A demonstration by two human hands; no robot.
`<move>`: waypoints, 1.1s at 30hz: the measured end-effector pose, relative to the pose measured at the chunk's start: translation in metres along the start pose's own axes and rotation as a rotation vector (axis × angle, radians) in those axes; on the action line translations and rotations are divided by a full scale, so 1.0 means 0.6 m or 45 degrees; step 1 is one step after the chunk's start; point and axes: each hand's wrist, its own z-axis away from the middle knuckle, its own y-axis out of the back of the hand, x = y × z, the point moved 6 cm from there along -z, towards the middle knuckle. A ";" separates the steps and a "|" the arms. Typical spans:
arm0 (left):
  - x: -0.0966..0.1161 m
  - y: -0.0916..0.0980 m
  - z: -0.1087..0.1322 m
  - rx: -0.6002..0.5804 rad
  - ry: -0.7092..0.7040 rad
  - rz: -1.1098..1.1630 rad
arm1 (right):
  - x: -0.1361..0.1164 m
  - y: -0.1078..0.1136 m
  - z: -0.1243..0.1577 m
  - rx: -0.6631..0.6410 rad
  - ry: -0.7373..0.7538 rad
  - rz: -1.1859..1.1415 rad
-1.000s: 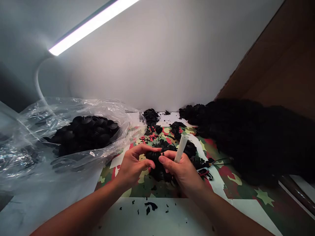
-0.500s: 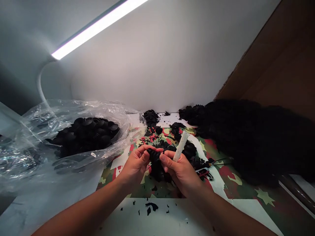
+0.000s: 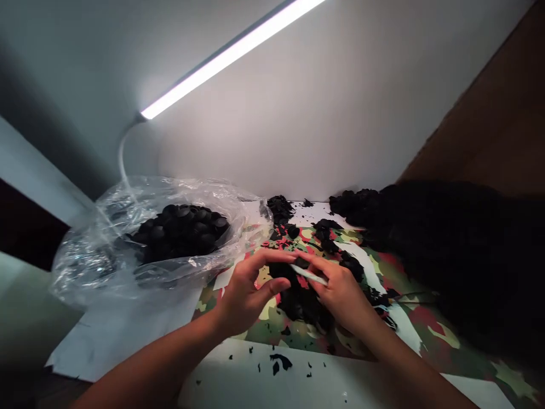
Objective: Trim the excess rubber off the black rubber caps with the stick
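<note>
My right hand (image 3: pixel 340 289) is closed around a flat, pale stick-like tool (image 3: pixel 309 275), whose tip points up and left toward my left hand. At the right hand's fingertips is a small black piece (image 3: pixel 301 263), partly hidden. My left hand (image 3: pixel 247 289) is open, its thumb well apart from its outstretched fingers, and those fingertips meet the right hand's fingertips by the black piece. Under both hands lies a heap of black rubber-like pieces (image 3: pixel 300 301) on a camouflage-patterned sheet (image 3: pixel 268 335).
At left, a clear plastic bag (image 3: pixel 93 255) holds many round black parts (image 3: pixel 183 233). A large dark pile (image 3: pixel 438 244) covers the right side beside a brown cardboard panel (image 3: pixel 489 125). Black scraps (image 3: pixel 281 362) litter the white surface in front. A lit lamp (image 3: pixel 230 59) hangs above.
The left hand has let go of the ridged black pieces and spread its thumb away. The tool in the right hand has swung from upright to leaning left. The view has shifted left.
</note>
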 end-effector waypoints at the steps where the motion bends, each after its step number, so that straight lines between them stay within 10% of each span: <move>1: 0.030 0.017 -0.004 0.055 -0.113 -0.196 | 0.000 0.002 -0.001 0.004 0.016 0.044; 5: 0.119 0.141 -0.020 0.500 -0.250 -0.839 | 0.001 0.010 -0.004 0.016 0.022 0.135; 11: 0.094 0.315 -0.030 0.812 -0.004 -1.021 | 0.005 0.024 -0.006 0.054 -0.052 -0.001; 17: 0.080 0.238 0.000 0.552 0.274 0.135 | 0.002 0.003 0.002 -0.090 0.098 0.125; 24: 0.081 0.175 0.016 0.482 0.391 0.461 | 0.017 -0.029 0.010 -0.157 0.206 0.348; 29: 0.071 0.197 0.017 0.508 0.326 0.143 | 0.012 -0.047 0.019 -0.208 0.209 0.566; 33: 0.107 0.235 0.012 0.690 -0.010 -0.997 | 0.004 -0.059 0.028 -0.312 0.132 0.822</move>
